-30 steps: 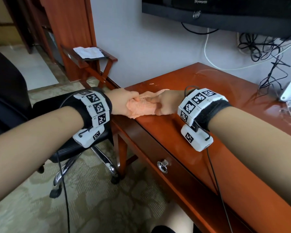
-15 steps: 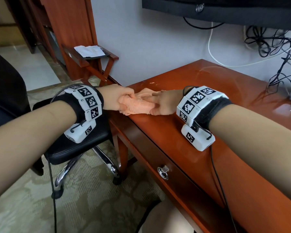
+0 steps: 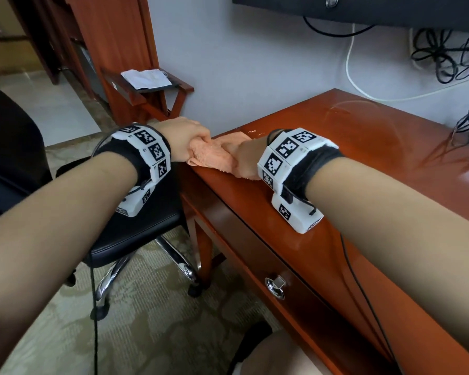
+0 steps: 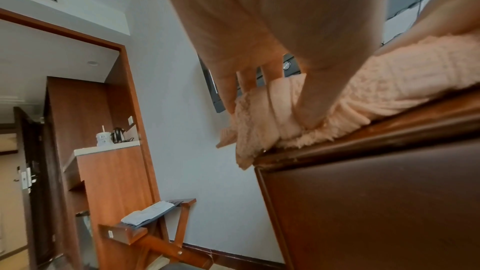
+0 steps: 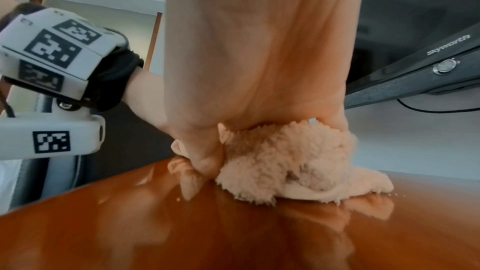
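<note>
two hands grip one peach cloth (image 3: 211, 158) on the bench (image 3: 336, 163) corner: left hand (image 3: 186, 138) pinching, right hand (image 3: 244, 158) clutching it.

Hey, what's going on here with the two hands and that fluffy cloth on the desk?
A person is handling a fluffy peach cloth at the corner of a glossy wooden desk. The left hand pinches the end of the cloth that hangs over the desk's edge, thumb on one side and fingers on the other. The right hand grips the bunched rest of it against the desktop. A black office chair stands beside the desk.
</note>
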Motion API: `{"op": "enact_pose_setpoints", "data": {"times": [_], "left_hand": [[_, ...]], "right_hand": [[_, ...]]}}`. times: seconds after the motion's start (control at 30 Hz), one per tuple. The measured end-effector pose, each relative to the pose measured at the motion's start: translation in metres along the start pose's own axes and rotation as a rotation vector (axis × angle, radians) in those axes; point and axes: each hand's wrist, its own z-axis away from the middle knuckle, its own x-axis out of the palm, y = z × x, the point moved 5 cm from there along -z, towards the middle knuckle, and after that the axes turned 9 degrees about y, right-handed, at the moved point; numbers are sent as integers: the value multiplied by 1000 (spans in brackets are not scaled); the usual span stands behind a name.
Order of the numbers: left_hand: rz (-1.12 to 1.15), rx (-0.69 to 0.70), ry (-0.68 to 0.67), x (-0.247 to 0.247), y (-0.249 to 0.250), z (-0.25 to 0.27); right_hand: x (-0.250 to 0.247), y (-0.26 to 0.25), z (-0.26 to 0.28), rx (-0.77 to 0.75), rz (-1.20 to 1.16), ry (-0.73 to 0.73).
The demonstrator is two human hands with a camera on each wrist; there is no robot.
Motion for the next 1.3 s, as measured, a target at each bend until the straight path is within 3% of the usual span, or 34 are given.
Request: {"op": "enact_pose_setpoints", "data": {"times": [0.13, 0.37, 0.53, 0.7, 1.0, 1.3], "left_hand": [[-1, 0, 21, 1, 1, 5], [-122, 35, 36, 2, 14, 22], [-177, 98, 137, -6, 25, 36], [-290, 252, 148, 2, 40, 47], [-149, 253, 43, 4, 47, 37], [-115, 152, -17, 6, 41, 17]], "right_hand": [[1, 4, 3, -23, -17, -20], [-7, 7, 16, -64, -14, 161], [-20, 7, 48, -32, -15, 264], [5, -14, 72, 52, 37, 202], [21, -14, 64, 17, 95, -12], [18, -3, 49, 41, 163, 70]]}}
